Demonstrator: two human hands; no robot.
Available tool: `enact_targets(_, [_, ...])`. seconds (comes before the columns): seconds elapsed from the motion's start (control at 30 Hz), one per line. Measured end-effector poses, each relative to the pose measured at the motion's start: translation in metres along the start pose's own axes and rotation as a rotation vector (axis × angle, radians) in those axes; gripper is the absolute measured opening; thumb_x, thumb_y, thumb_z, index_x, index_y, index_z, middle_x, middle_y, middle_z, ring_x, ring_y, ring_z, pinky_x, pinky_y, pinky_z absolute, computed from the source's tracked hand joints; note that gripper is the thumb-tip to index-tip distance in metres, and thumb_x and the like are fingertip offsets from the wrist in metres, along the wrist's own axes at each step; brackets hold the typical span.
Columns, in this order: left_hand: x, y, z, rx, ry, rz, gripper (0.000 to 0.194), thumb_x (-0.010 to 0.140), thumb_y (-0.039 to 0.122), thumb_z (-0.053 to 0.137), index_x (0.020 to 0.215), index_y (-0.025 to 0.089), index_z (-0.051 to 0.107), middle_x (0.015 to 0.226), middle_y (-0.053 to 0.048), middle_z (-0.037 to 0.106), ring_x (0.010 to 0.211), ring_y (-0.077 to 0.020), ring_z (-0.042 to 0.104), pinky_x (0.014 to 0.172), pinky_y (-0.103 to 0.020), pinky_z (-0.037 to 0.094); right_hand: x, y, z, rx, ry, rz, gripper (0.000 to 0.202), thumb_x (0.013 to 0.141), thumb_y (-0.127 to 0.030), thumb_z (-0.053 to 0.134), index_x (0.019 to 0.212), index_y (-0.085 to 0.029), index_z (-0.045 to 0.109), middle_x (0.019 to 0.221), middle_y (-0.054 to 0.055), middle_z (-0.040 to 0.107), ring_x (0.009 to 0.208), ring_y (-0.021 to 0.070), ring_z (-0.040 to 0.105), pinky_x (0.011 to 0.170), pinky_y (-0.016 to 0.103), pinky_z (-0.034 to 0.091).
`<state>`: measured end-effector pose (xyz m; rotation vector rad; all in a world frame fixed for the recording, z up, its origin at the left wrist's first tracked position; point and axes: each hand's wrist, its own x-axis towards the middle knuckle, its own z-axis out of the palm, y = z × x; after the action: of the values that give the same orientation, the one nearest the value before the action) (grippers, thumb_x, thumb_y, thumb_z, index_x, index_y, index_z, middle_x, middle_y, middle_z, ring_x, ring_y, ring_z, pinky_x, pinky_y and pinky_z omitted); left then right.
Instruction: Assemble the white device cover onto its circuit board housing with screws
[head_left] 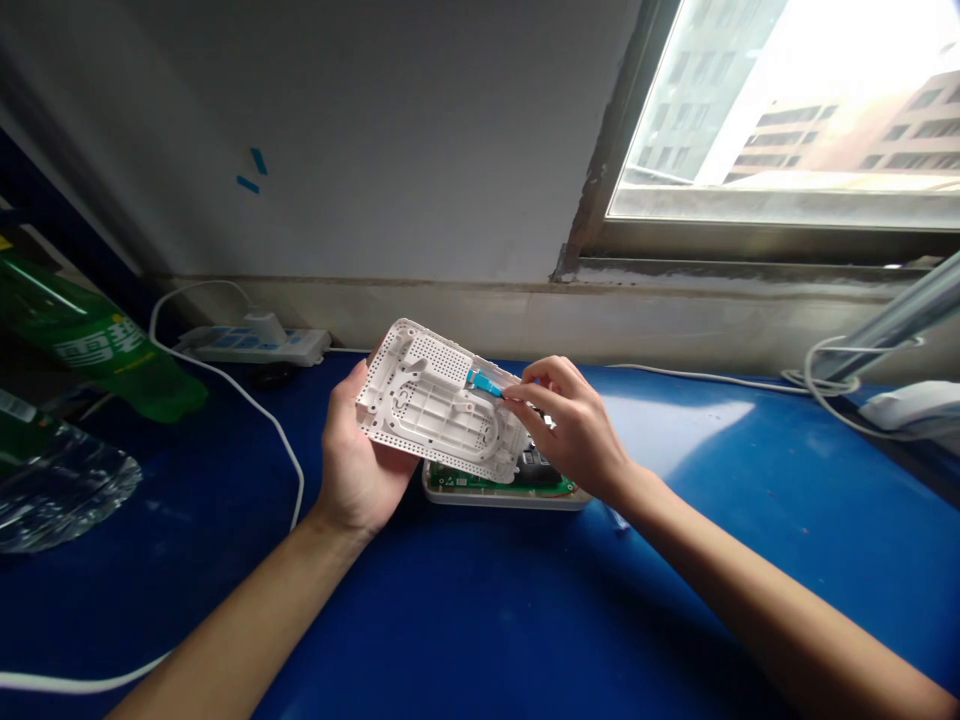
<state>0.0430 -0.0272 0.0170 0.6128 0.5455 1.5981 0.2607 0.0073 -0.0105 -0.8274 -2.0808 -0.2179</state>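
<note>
My left hand [358, 465] is closed round the left end of a white perforated plastic cover [442, 425], tilted with its ribbed inner side toward me. At the cover's upper right edge lies a blue fibre-optic connector [484, 383]. The fingertips of my right hand [566, 415] pinch the connector's right end. Beneath the cover, on the blue table, sits an open white housing [510, 500] with a green circuit board [465, 480] inside. The raised cover and my right hand hide much of the board.
A white power strip [277, 345] with a plug and white cable [259, 400] lies at the back left. Green bottles [97, 340] and a clear bottle [67, 490] lie far left. A metal pole [892, 315] wrapped with cable stands right. A wall closes off the back.
</note>
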Motion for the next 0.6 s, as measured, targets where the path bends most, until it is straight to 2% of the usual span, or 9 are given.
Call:
enact_targets(0.07, [0.002, 0.002, -0.001, -0.016, -0.01, -0.006, 0.043, 0.103, 0.043, 0.044, 0.121, 0.017, 0.073, 0.113, -0.009, 0.077, 0.116, -0.0319, 0.07, 0.096, -0.041, 0.059, -0.001, 0.001, 0.001, 0.019, 0.007, 0.017, 0.01, 0.1, -0.016, 0.064, 0.103, -0.016, 0.074, 0.1, 0.01, 0.06, 0.083, 0.0194, 0.052, 0.071, 0.034, 0.049])
enact_targets(0.27, [0.002, 0.006, -0.003, -0.025, -0.054, -0.028, 0.041, 0.104, 0.042, 0.044, 0.12, 0.019, 0.073, 0.113, -0.008, 0.077, 0.109, -0.0309, 0.071, 0.091, -0.04, 0.06, -0.002, -0.004, 0.003, -0.055, -0.005, 0.024, 0.012, 0.102, -0.015, 0.059, 0.099, -0.014, 0.071, 0.102, 0.012, 0.058, 0.088, 0.0221, 0.055, 0.075, 0.035, 0.051])
enact_targets(0.4, [0.002, 0.006, -0.004, -0.022, -0.071, -0.049, 0.036, 0.101, 0.042, 0.05, 0.118, 0.02, 0.074, 0.113, -0.007, 0.078, 0.105, -0.0312, 0.072, 0.089, -0.039, 0.06, -0.005, -0.009, 0.006, -0.032, -0.065, 0.076, 0.014, 0.102, -0.014, 0.054, 0.104, -0.012, 0.068, 0.106, 0.013, 0.057, 0.084, 0.0211, 0.058, 0.072, 0.034, 0.053])
enact_targets(0.6, [0.003, 0.006, -0.005, -0.024, -0.077, -0.033, 0.038, 0.104, 0.039, 0.044, 0.118, 0.02, 0.073, 0.113, -0.007, 0.077, 0.104, -0.0276, 0.073, 0.089, -0.037, 0.061, -0.006, -0.011, 0.009, -0.013, -0.074, 0.125, 0.015, 0.104, -0.015, 0.05, 0.104, -0.015, 0.064, 0.106, 0.011, 0.056, 0.079, 0.0188, 0.058, 0.069, 0.031, 0.052])
